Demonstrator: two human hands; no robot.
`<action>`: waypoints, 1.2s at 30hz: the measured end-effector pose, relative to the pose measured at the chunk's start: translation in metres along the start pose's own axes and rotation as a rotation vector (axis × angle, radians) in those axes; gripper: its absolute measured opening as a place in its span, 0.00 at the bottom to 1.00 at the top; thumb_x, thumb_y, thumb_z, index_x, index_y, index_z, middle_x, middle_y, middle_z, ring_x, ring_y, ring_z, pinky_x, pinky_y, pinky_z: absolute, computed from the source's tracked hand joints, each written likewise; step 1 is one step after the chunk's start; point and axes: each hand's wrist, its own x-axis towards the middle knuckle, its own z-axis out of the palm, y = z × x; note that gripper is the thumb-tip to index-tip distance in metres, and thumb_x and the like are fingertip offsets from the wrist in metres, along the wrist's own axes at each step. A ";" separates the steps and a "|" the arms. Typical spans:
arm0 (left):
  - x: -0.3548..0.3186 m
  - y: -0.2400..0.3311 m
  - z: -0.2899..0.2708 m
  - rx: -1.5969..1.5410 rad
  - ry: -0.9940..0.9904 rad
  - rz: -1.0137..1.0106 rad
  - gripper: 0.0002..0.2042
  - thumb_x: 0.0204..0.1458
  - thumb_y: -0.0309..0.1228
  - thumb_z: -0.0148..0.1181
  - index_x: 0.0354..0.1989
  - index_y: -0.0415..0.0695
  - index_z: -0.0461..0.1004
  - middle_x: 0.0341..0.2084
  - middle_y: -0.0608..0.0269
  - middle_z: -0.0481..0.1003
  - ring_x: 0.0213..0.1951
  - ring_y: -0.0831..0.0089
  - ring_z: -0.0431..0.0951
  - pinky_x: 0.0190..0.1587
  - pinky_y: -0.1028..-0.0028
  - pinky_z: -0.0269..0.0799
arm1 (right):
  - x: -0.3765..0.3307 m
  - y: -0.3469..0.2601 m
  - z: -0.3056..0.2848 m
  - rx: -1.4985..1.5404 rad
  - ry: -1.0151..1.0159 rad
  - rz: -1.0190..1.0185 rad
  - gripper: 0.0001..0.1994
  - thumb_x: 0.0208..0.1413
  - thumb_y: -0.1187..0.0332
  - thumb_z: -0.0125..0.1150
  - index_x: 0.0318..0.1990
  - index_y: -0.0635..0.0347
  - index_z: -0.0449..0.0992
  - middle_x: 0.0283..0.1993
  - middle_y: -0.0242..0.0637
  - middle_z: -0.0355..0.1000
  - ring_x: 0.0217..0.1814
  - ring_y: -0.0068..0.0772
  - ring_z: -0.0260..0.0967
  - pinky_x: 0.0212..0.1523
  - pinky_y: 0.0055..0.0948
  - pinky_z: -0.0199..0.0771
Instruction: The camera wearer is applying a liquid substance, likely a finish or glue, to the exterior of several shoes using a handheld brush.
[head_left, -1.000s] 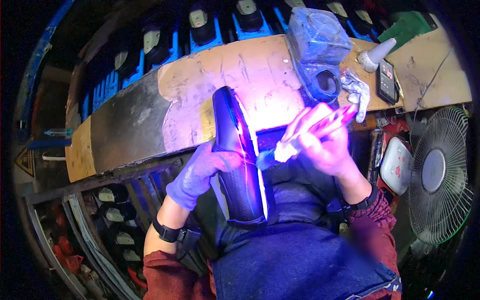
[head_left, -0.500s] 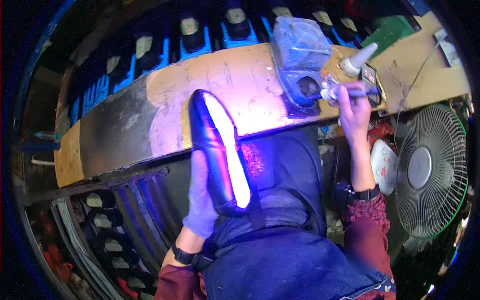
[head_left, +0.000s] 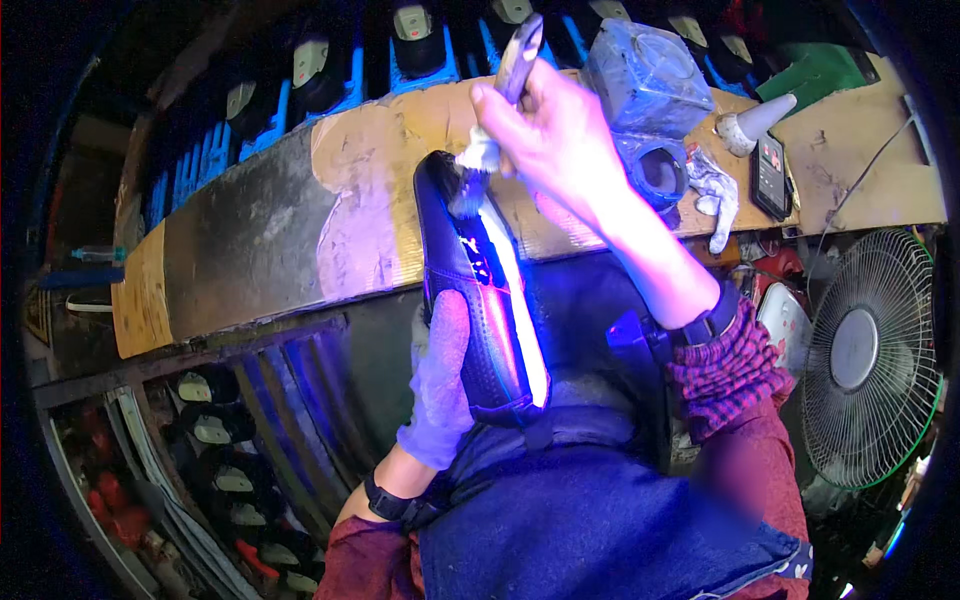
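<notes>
A black shoe [head_left: 465,290] stands toe-away at the bench's near edge, turned so that its side and a brightly lit strip along its sole face up. My left hand [head_left: 440,365], in a pale glove, is wrapped round its left side. My right hand [head_left: 560,135], bare, grips a brush [head_left: 518,60] by its handle. White cloth or tape is wrapped round the lower handle. The bristles touch the shoe near the toe, where a wet, shiny dark streak lies beside the bright strip. My left fingertips under the shoe are hidden.
A cardboard-covered bench [head_left: 370,200] runs across. On it are a bluish container [head_left: 650,80] with a round pot [head_left: 660,172], a crumpled glove [head_left: 712,190], a grey cone [head_left: 765,118] and a phone [head_left: 770,175]. A fan [head_left: 860,350] stands right; shoes on racks [head_left: 415,50] line the back.
My right hand has moved left from beside the pot and brought the brush onto the shoe's toe. A shiny dark streak now shows there. The shoe appears slightly further right in view.
</notes>
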 end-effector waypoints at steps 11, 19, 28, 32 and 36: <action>0.012 -0.013 -0.034 0.120 -0.164 -0.010 0.26 0.60 0.52 0.38 0.57 0.44 0.61 0.43 0.61 0.72 0.42 0.73 0.75 0.45 0.71 0.72 | -0.086 -0.006 -0.014 -0.046 0.081 -0.188 0.08 0.52 0.71 0.60 0.27 0.60 0.67 0.18 0.24 0.63 0.18 0.10 0.56 0.20 0.17 0.59; -0.001 -0.015 0.008 0.056 -0.159 0.106 0.25 0.61 0.49 0.36 0.59 0.42 0.59 0.50 0.57 0.68 0.49 0.70 0.71 0.54 0.69 0.67 | -0.107 -0.031 -0.037 0.058 -0.126 -0.230 0.10 0.51 0.68 0.62 0.25 0.62 0.67 0.19 0.31 0.67 0.18 0.17 0.63 0.19 0.22 0.61; 0.016 -0.009 -0.024 -1.222 -0.305 -0.412 0.39 0.44 0.55 0.55 0.64 0.50 0.53 0.61 0.60 0.56 0.62 0.66 0.55 0.62 0.58 0.50 | -0.077 -0.075 -0.058 0.177 -0.441 -0.777 0.13 0.49 0.61 0.60 0.31 0.61 0.66 0.24 0.47 0.67 0.30 0.53 0.69 0.29 0.43 0.68; 0.003 0.003 -0.030 -1.637 -0.309 -0.701 0.35 0.44 0.53 0.57 0.59 0.50 0.58 0.57 0.61 0.60 0.58 0.64 0.59 0.59 0.58 0.53 | -0.069 -0.082 -0.074 0.087 -0.593 -0.749 0.15 0.51 0.58 0.59 0.32 0.62 0.68 0.25 0.44 0.69 0.30 0.47 0.71 0.32 0.39 0.69; -0.002 0.017 -0.034 -2.209 -0.291 -1.111 0.28 0.44 0.49 0.58 0.53 0.50 0.64 0.51 0.61 0.65 0.53 0.63 0.64 0.55 0.58 0.57 | -0.079 -0.055 -0.096 0.176 -0.541 -0.678 0.15 0.51 0.57 0.59 0.32 0.61 0.68 0.26 0.44 0.70 0.31 0.46 0.71 0.32 0.38 0.69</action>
